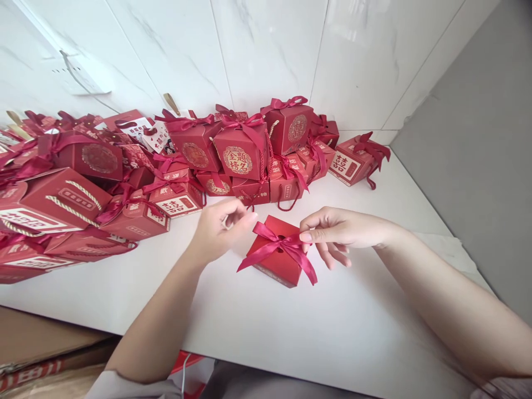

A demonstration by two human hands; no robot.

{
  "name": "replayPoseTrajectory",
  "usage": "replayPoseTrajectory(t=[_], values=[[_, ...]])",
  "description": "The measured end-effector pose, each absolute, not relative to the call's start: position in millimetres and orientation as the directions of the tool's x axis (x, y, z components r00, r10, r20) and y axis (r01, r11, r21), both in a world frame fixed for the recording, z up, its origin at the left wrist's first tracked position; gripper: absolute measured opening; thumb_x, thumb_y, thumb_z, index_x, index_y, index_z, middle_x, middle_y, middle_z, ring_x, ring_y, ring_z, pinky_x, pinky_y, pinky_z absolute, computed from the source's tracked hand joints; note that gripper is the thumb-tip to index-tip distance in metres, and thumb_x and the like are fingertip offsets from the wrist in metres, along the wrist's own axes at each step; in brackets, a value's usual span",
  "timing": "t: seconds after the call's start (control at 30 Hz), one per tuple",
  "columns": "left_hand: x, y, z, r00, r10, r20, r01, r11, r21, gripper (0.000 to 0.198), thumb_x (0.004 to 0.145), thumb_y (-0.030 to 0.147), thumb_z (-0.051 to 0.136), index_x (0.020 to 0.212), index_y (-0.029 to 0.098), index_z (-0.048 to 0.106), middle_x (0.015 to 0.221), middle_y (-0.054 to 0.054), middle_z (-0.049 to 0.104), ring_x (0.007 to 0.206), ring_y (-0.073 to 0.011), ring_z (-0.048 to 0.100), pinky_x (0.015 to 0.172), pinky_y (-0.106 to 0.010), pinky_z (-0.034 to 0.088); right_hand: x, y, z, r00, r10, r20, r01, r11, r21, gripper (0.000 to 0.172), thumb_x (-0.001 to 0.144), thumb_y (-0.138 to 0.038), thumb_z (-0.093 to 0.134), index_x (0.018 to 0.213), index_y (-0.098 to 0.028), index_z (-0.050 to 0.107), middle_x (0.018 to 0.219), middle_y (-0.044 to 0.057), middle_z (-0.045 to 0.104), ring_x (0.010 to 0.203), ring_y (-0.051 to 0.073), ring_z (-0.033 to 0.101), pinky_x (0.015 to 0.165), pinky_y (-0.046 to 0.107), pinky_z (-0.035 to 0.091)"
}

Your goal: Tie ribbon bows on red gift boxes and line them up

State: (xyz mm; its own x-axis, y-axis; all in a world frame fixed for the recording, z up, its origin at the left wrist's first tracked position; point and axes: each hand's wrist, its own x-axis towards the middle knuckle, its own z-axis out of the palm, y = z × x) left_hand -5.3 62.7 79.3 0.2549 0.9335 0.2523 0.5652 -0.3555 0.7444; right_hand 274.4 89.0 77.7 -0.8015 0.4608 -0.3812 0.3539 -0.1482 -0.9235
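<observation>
A small red gift box (pixel 272 266) stands on the white table in front of me. On its top is a crimson satin ribbon bow (pixel 279 244), its two tails spread left and right. My right hand (pixel 332 233) pinches the bow's right loop between thumb and index finger, the other fingers loosely bent. My left hand (pixel 224 230) is beside the box's upper left, thumb and fingers curled together and slightly blurred. Its thumb tip is right by the bow's left loop; whether anything is between those fingers is hidden.
Many red gift boxes (pixel 241 147) with ribbons and cord handles are stacked along the tiled wall (pixel 270 50). One box (pixel 359 158) stands apart at right. White table (pixel 257 327) lies in front. A cardboard box (pixel 45 338) is at lower left, below the table edge.
</observation>
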Motion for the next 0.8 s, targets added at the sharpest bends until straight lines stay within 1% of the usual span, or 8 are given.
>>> replayPoseTrajectory(t=[0.03,0.1,0.17,0.2,0.27,0.37,0.5,0.8], values=[[-11,59,89,0.298,0.937,0.185,0.636,-0.339,0.693,0.04,0.087,0.049,0.062,0.061,0.017,0.058,0.059,0.001,0.052,0.056,-0.0111,0.043,0.054,-0.027,0.032,274,89,77,-0.8,0.461,-0.383,0.359,-0.143,-0.922,0.038,0.092,-0.053,0.059,0.082,-0.017,0.06,0.054,0.0,0.069,0.033,0.007,0.053,0.036,0.016,0.03],[-21,51,108,0.372,0.927,-0.055,0.739,-0.26,0.621,0.048,0.085,0.054,0.062,0.055,0.016,0.06,0.051,0.002,0.049,0.05,-0.0094,0.041,0.049,-0.026,0.028,274,89,76,-0.801,0.455,-0.389,0.369,-0.137,-0.919,0.038,0.092,-0.054,0.059,0.081,-0.017,0.06,0.055,0.0,0.069,0.034,0.007,0.054,0.036,0.016,0.031],[-25,45,120,0.416,0.844,-0.339,0.79,-0.15,0.594,0.048,0.083,0.058,0.062,0.059,0.017,0.066,0.052,0.001,0.055,0.048,-0.0093,0.048,0.047,-0.024,0.032,273,90,75,-0.805,0.445,-0.392,0.371,-0.138,-0.918,0.039,0.092,-0.054,0.059,0.081,-0.017,0.06,0.056,0.001,0.07,0.034,0.008,0.055,0.036,0.016,0.032],[-26,44,122,0.428,0.785,-0.449,0.797,-0.093,0.596,0.047,0.083,0.059,0.062,0.064,0.017,0.07,0.056,0.001,0.061,0.05,-0.01,0.054,0.048,-0.022,0.036,273,90,74,-0.807,0.442,-0.392,0.37,-0.14,-0.918,0.039,0.092,-0.054,0.059,0.08,-0.017,0.06,0.057,0.001,0.07,0.035,0.008,0.056,0.036,0.016,0.032],[-25,46,121,0.453,0.685,-0.57,0.787,-0.007,0.617,0.046,0.084,0.06,0.061,0.073,0.018,0.074,0.068,-0.002,0.07,0.056,-0.0124,0.063,0.052,-0.022,0.045,272,90,74,-0.806,0.441,-0.395,0.37,-0.145,-0.918,0.038,0.092,-0.054,0.06,0.08,-0.017,0.06,0.057,0.001,0.07,0.035,0.008,0.056,0.036,0.016,0.032],[-22,54,113,0.527,0.616,-0.585,0.736,0.013,0.677,0.043,0.089,0.056,0.058,0.081,0.018,0.077,0.078,-0.005,0.075,0.065,-0.0144,0.069,0.062,-0.022,0.051,272,90,74,-0.802,0.439,-0.406,0.382,-0.145,-0.913,0.038,0.091,-0.054,0.061,0.081,-0.018,0.06,0.056,0.0,0.07,0.034,0.008,0.056,0.036,0.017,0.032],[-25,64,106,0.616,0.571,-0.542,0.669,-0.018,0.743,0.036,0.09,0.048,0.06,0.086,0.019,0.08,0.082,-0.007,0.077,0.077,-0.0166,0.07,0.066,-0.022,0.052,273,90,74,-0.801,0.433,-0.414,0.396,-0.137,-0.908,0.039,0.092,-0.054,0.06,0.079,-0.018,0.06,0.058,0.001,0.071,0.035,0.008,0.056,0.037,0.017,0.032],[-29,68,104,0.633,0.552,-0.543,0.682,-0.065,0.729,0.033,0.089,0.045,0.061,0.084,0.018,0.08,0.08,-0.007,0.076,0.079,-0.0179,0.07,0.071,-0.024,0.053,275,93,73,-0.816,0.404,-0.414,0.394,-0.136,-0.909,0.04,0.092,-0.056,0.058,0.079,-0.018,0.058,0.057,0.001,0.071,0.039,0.009,0.059,0.04,0.019,0.031]])
